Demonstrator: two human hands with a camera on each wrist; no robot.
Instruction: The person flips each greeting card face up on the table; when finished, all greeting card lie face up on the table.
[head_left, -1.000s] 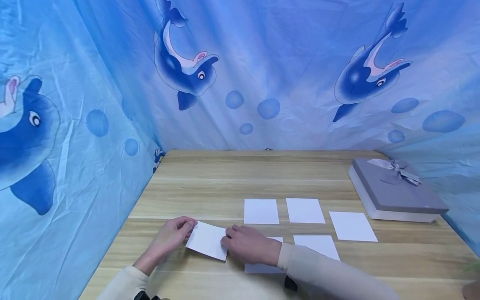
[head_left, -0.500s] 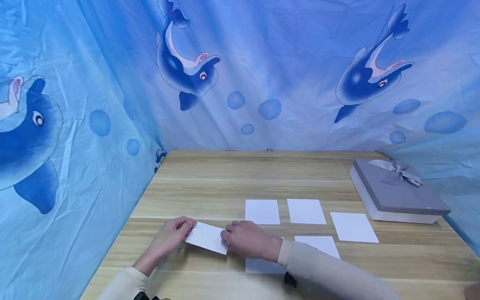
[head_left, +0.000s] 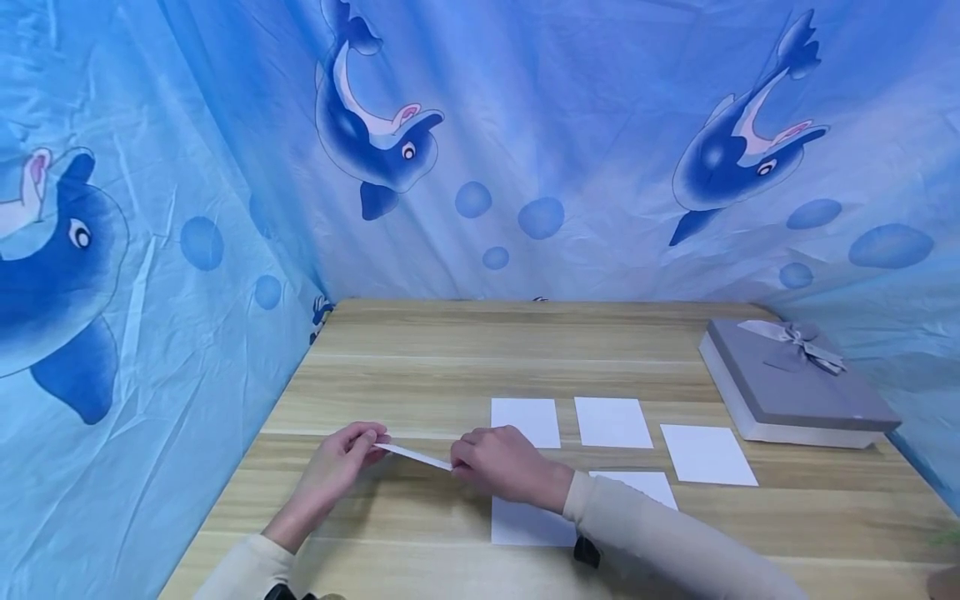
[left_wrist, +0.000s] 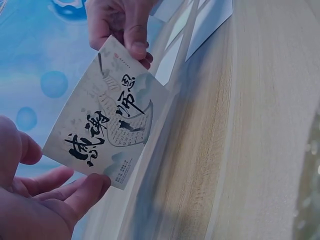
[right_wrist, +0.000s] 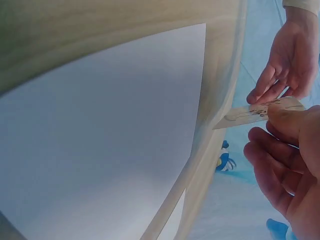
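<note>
My left hand (head_left: 333,467) pinches one end of a square card (left_wrist: 107,120) between thumb and fingers. At its opposite end, the right hand (head_left: 510,467) grips the card between thumb and fingers. Tilted nearly edge-on, the card shows as a thin white strip in the head view, held above the table. Its printed side, with black brush-style Chinese characters and a pale painted design, faces the left wrist camera. Right of the hands, several plain white cards (head_left: 612,422) lie flat on the table; the right hand and forearm partly cover some of them.
A grey-lidded gift box (head_left: 802,375) with a ribbon bow stands at the table's right. Blue dolphin-print cloth (head_left: 480,150) hangs behind and along the sides of the wooden table (head_left: 420,358). A blurred brown object (head_left: 943,582) sits at the lower right corner.
The card has tipped from showing its blank white face to nearly edge-on in the head view. Both hands have risen slightly and still hold it; the flat cards have stayed put.
</note>
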